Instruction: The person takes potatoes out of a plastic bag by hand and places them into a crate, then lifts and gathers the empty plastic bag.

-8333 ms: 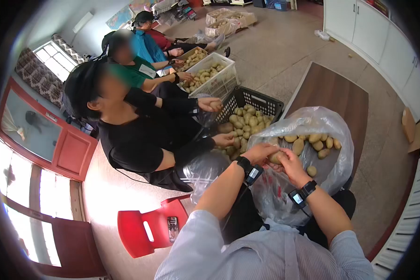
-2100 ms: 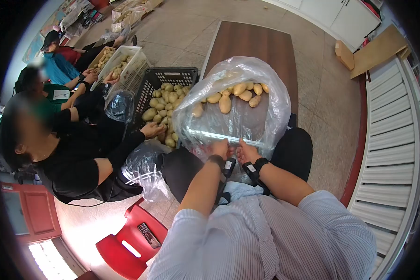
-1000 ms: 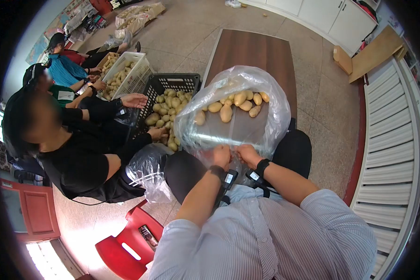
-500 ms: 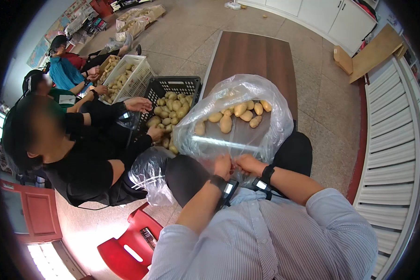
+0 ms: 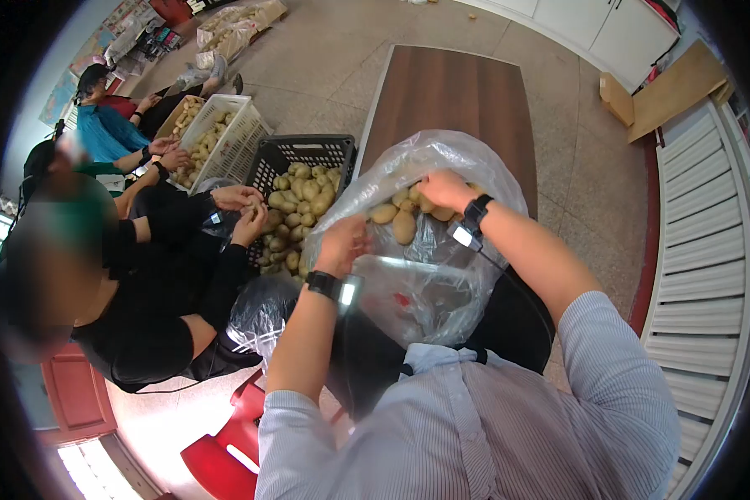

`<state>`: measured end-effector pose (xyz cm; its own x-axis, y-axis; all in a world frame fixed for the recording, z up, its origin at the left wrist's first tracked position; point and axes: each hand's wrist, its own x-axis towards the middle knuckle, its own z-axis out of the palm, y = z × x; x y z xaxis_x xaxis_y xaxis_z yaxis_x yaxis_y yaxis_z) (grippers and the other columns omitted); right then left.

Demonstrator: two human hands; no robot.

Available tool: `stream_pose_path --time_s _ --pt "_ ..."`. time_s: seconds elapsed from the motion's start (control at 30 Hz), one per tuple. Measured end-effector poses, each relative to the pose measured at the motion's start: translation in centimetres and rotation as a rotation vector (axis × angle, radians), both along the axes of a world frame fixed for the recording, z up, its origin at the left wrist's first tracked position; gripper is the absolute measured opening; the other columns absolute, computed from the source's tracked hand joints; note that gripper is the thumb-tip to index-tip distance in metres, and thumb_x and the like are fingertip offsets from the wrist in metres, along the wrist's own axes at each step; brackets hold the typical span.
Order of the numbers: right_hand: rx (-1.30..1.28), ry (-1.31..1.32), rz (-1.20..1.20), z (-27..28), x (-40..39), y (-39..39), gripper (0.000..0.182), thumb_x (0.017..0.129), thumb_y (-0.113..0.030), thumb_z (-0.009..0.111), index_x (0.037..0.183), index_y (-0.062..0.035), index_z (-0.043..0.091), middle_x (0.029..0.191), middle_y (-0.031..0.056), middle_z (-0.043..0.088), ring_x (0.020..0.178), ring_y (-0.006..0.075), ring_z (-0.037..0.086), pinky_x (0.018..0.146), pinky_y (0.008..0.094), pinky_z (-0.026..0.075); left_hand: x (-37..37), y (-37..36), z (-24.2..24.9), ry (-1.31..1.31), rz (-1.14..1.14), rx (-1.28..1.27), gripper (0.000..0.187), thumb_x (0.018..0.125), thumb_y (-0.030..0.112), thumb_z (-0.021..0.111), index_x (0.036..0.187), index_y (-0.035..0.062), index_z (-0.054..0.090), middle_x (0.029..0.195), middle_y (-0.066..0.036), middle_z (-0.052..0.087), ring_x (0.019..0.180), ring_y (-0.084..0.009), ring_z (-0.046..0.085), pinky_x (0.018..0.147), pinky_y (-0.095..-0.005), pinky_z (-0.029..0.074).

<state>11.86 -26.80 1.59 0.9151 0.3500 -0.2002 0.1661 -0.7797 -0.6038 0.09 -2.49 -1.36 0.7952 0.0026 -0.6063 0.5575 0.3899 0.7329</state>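
mid-frame, the right hand (image 5: 447, 190) is at the potatoes (image 5: 403, 227) in the clear bag (image 5: 504, 179), left hand (image 5: 343, 244) nearby; can't tell either grip.

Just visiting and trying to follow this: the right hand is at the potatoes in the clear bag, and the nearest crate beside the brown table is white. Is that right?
Not quite: the head view shows that the nearest crate beside the brown table is black, not white. The right hand is indeed at the potatoes in the clear bag.
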Motion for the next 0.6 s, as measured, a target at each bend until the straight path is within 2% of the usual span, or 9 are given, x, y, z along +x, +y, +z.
stream_pose_path --time_s 0.1,0.17,0.23,0.3,0.33,0.4,0.43,0.5,0.6 --pt "0.02 0.09 -0.025 -0.6 3.6 -0.2 0.034 0.083 -0.024 0.057 0.103 0.0023 0.064 0.096 0.0244 0.066 0.091 0.0362 0.065 0.081 0.0404 0.049 2.0 1.7 -0.4 -0.033 0.044 0.077 0.032 0.09 0.029 0.058 0.115 0.009 0.056 0.109 -0.006 0.055 0.089 -0.0232 0.058 0.07 -0.0361 0.048" --pt "0.147 0.05 -0.05 -0.1 5.0 -0.7 0.053 0.085 -0.036 0.059 0.121 0.0028 0.056 0.122 0.0186 0.06 0.113 0.0316 0.056 0.095 0.037 0.043 2.8 2.3 -1.1 -0.096 0.09 0.191 0.032 0.091 0.022 0.056 0.121 0.0093 0.057 0.109 -0.002 0.058 0.088 -0.0165 0.056 0.074 -0.0317 0.048" --pt "0.164 0.139 -0.113 0.1 6.3 -1.2 0.055 0.086 -0.038 0.058 0.124 0.0015 0.054 0.127 0.0166 0.057 0.119 0.0294 0.051 0.099 0.0363 0.039 3.1 2.2 -0.3 -0.107 0.058 0.232 0.036 0.09 0.019 0.057 0.125 0.0095 0.057 0.112 -0.001 0.058 0.096 -0.0147 0.054 0.079 -0.0288 0.045" --pt "0.182 0.222 -0.175 -0.2 8.2 -1.8 0.058 0.087 -0.041 0.056 0.128 0.0001 0.052 0.133 0.0147 0.053 0.125 0.0273 0.046 0.103 0.0357 0.035 3.6 1.7 0.1 -0.17 -0.044 0.418 0.039 0.088 0.017 0.058 0.126 0.0071 0.057 0.12 -0.005 0.056 0.108 -0.018 0.051 0.09 -0.0292 0.042" --pt "0.202 0.301 -0.156 -1.3 9.8 -2.5 0.057 0.089 -0.041 0.054 0.129 -0.0011 0.052 0.133 0.0136 0.053 0.125 0.0261 0.045 0.104 0.0357 0.034 4.1 2.1 -1.4 -0.164 -0.045 0.416 0.039 0.088 0.017 0.058 0.126 0.0071 0.057 0.12 -0.005 0.056 0.108 -0.018 0.051 0.09 -0.0292 0.042" --pt "0.298 0.372 -0.153 -5.0 12.6 -4.3 0.053 0.093 -0.042 0.046 0.128 -0.0028 0.054 0.133 0.0106 0.053 0.123 0.0242 0.046 0.104 0.0359 0.034 5.3 3.1 -4.5 -0.406 -0.08 0.559 0.042 0.086 0.015 0.058 0.127 0.0054 0.056 0.137 -0.012 0.047 0.128 -0.0227 0.042 0.103 -0.0298 0.035" --pt "0.297 0.378 -0.155 -2.9 11.7 -3.7 0.053 0.093 -0.042 0.046 0.128 -0.0028 0.054 0.133 0.0106 0.053 0.123 0.0242 0.046 0.104 0.0359 0.034 5.6 3.0 -4.3 -0.4 -0.082 0.557 0.042 0.086 0.015 0.058 0.127 0.0054 0.056 0.137 -0.012 0.047 0.128 -0.0227 0.042 0.103 -0.0298 0.035" --pt "0.217 0.376 -0.303 1.1 10.1 -2.9 0.049 0.093 -0.039 0.046 0.125 -0.003 0.056 0.128 0.0099 0.056 0.119 0.0239 0.049 0.102 0.0358 0.035 5.8 2.9 -3.9 -0.444 -0.018 0.731 0.043 0.086 0.014 0.058 0.128 0.005 0.056 0.15 -0.015 0.032 0.139 -0.0258 0.03 0.11 -0.0317 0.026" --pt "0.099 0.152 -0.222 -3.4 10.7 -4.1 0.047 0.092 -0.038 0.045 0.122 -0.0028 0.056 0.12 0.0172 0.06 0.113 0.0301 0.055 0.096 0.0392 0.04 5.9 3.1 -3.6 -0.319 -0.018 0.566 0.043 0.085 0.013 0.058 0.128 0.0051 0.056 0.155 -0.014 0.024 0.142 -0.0256 0.025 0.111 -0.0317 0.025"
